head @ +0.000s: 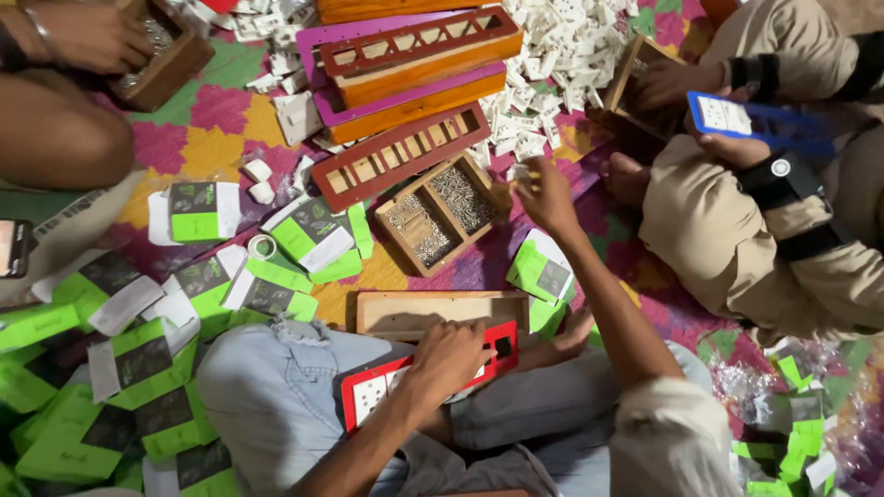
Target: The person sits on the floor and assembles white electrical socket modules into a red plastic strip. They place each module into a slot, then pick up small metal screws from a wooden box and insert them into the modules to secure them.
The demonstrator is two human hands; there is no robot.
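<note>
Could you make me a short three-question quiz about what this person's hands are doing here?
1. True or false: the left hand rests on a red frame lying on the lap.
2. The right hand reaches out beside: A) a wooden two-compartment box of small metal parts, B) a phone, C) a roll of tape.
3. What colour are the flat cartons scattered on the mat?

Key:
1. True.
2. A.
3. Green, with dark and white panels.
</note>
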